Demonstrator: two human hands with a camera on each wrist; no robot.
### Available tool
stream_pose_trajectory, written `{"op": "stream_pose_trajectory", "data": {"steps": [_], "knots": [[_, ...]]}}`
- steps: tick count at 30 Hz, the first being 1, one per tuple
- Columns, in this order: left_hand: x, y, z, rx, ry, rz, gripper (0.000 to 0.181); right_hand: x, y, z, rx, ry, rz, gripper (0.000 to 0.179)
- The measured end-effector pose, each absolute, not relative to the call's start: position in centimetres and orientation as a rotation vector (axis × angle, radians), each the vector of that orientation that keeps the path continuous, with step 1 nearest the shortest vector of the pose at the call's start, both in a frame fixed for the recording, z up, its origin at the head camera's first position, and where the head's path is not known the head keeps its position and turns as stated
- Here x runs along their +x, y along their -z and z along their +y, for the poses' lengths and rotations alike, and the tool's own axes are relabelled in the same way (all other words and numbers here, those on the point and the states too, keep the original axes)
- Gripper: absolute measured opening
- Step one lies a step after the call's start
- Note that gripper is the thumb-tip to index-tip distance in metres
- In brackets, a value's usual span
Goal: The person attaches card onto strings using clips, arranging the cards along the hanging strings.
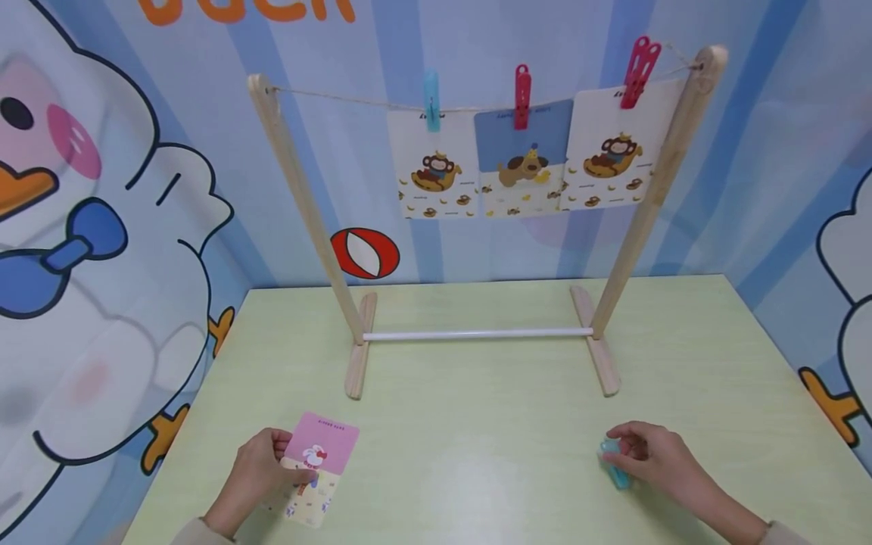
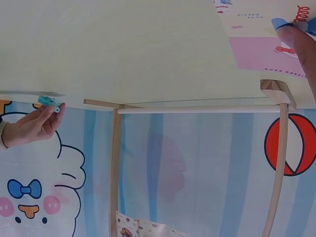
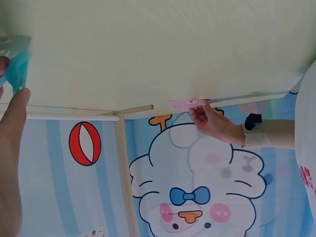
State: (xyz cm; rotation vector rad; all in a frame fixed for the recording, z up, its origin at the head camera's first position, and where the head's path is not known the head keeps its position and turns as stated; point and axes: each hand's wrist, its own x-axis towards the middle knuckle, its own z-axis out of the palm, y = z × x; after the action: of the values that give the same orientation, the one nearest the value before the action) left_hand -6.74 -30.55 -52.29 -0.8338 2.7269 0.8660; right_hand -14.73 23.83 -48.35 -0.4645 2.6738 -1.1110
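At the front left of the table, my left hand (image 1: 257, 471) pinches a pink and cream card (image 1: 325, 446) with a rabbit on it, thumb on its face. Toward the front right, my right hand (image 1: 655, 456) grips a teal clothespin (image 1: 618, 474) between thumb and fingers, at or just above the tabletop. Three cards hang from a string (image 1: 334, 96) on a wooden stand: a monkey card (image 1: 429, 163) under a light blue clothespin (image 1: 432, 102), a blue dog card (image 1: 523, 151) under a red clothespin (image 1: 521, 97), and another monkey card (image 1: 599, 151) under red clips (image 1: 639, 74).
The stand's left post (image 1: 309, 212) and right post (image 1: 654, 204) rise from wooden feet near the table's back edge. A white rod (image 1: 477, 334) joins them low down. Behind the pale table (image 1: 477, 424) hangs a striped blue backdrop (image 1: 286, 250) with cartoon ducks.
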Motion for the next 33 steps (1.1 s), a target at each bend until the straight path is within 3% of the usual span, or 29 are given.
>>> {"op": "stream_pose_trajectory", "data": {"steps": [7,14,33], "knots": [[-6.2,50.6,-30.3,-0.796,-0.885,2.727,0.077,-15.1,48.4,24.5,-0.532,1.262,2.487,0.039],[-5.4,47.8,-30.6,-0.680,-0.955,2.680,0.065,-15.3,48.2,24.5,-0.417,1.323,2.383,0.042],[-5.7,47.2,-32.7,-0.671,-1.142,2.509,0.068,-15.8,47.3,24.2,-0.287,1.294,2.392,0.042]]}}
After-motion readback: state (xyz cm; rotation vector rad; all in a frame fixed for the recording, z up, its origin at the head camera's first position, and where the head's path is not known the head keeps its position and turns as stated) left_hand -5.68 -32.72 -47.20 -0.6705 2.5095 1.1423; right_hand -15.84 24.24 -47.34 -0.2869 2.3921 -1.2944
